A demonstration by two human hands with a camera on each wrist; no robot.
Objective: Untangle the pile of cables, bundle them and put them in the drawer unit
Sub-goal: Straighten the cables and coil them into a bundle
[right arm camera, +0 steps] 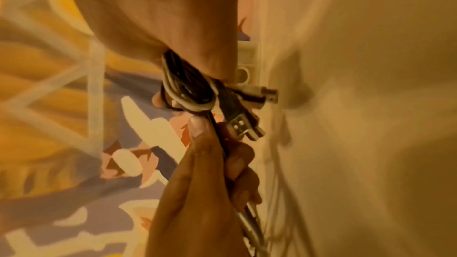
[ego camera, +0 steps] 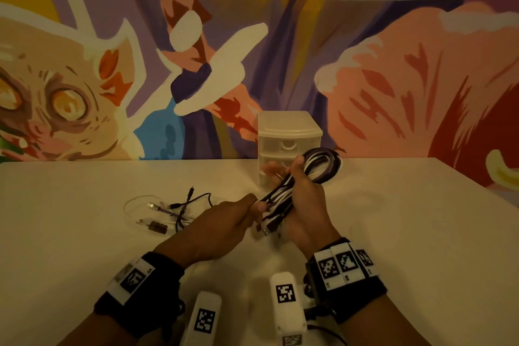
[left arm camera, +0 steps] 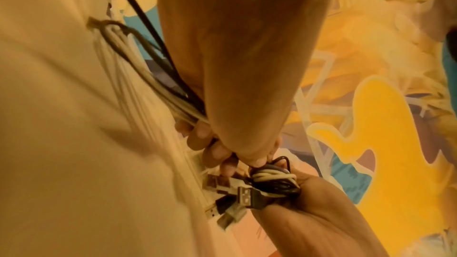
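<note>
Bundling in progress: the right hand (ego camera: pixel 304 199) wraps its fingers round the coiled bundle of cables (ego camera: pixel 297 185), raised above the worktop (ego camera: pixel 393 233) so the loops hang clear. The left hand (ego camera: pixel 227 222) pinches a dark strand at the bundle's lower end, probably to wind it round the coil as a tie (plug ends jut out below). Loose cables (ego camera: pixel 174 211) lie on the worktop to the left, not yet gathered. The drawer unit (ego camera: pixel 289 137) stands just behind, its drawers apparently closed.
</note>
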